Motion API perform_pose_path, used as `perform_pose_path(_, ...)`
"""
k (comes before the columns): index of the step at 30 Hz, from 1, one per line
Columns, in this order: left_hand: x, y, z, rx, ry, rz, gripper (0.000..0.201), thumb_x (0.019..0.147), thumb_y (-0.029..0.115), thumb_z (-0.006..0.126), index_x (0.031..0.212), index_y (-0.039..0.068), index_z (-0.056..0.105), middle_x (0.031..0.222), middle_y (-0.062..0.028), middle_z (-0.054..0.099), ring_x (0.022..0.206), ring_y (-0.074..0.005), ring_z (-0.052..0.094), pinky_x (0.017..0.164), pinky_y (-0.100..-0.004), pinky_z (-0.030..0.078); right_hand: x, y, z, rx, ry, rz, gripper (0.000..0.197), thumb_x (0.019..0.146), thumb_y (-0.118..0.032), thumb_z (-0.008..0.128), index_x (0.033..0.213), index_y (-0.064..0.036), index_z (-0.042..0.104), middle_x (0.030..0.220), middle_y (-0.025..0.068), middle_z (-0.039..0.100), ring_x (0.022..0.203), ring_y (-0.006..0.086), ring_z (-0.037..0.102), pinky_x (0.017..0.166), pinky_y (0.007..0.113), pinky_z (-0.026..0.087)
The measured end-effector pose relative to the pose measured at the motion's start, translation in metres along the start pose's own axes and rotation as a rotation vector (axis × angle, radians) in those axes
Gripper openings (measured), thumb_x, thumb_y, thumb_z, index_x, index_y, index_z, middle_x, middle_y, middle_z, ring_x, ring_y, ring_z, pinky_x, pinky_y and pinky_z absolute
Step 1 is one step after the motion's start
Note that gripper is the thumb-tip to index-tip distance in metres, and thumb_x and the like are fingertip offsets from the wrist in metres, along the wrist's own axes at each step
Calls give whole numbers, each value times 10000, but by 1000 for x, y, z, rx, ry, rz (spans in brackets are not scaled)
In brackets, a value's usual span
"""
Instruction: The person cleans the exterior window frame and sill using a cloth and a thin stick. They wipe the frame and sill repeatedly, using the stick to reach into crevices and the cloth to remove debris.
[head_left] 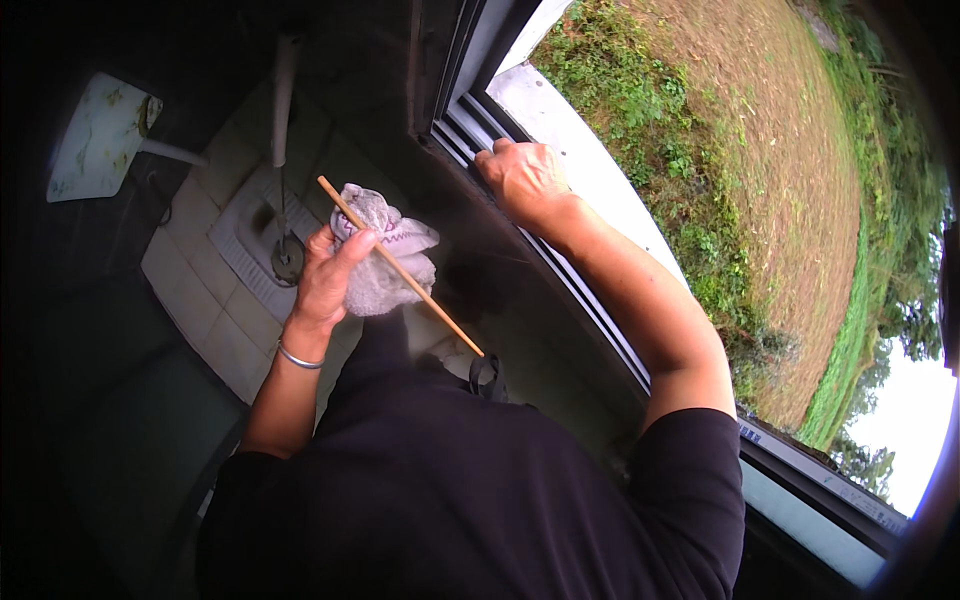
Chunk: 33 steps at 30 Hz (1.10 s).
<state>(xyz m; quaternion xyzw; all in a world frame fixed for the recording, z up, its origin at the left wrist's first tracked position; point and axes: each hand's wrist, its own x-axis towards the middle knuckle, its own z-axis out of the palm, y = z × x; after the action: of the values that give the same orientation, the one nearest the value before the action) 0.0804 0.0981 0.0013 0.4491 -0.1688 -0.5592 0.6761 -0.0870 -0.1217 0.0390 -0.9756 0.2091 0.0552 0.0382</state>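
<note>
My left hand (328,275) is wrapped round a bunched pale cloth (385,285) with a purple zigzag pattern. Under its thumb lies a thin wooden chopstick (425,296), slanting across the cloth with its lower end near my body. My right hand (525,180) rests at the window track (480,130), its fingers curled down toward the grooves. Its fingertips are partly hidden, so whatever they may pinch does not show. The metal window frame (610,332) runs on below my right forearm.
A squat toilet (262,235) set in a tiled floor (215,325) lies to the left, with a pipe (285,100) above it. Farther left is a pale marbled panel (100,140). Beyond the open window, a grassy slope (770,200) rises outside the white ledge (585,160).
</note>
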Motion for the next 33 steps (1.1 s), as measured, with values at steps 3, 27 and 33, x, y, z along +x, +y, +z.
perform_pose_path(3,0,0,-1,2,2,13,212,891,145,662,1075,41,642,1014,-22,650,931,-108,607,867,-286,496,6,-4,-7,-172,-114,-98,156,768,-89,592,906,-92,664,906,135,659,811,318,675,676,408,545)
perform_pose_path(27,-1,-4,-7,-54,63,41,191,926,135,623,1098,55,640,1036,-21,652,958,-120,613,884,-292,499,33,11,-11,-69,-76,-74,249,862,-112,519,1072,-96,651,757,159,649,765,324,674,631,431,530)
perform_pose_path(33,-5,-14,9,-39,69,66,223,930,148,611,1129,50,627,1062,-39,653,980,-144,618,894,-306,502,20,37,4,-126,23,-305,134,798,-122,539,873,-60,630,665,172,618,661,337,659,555,441,505)
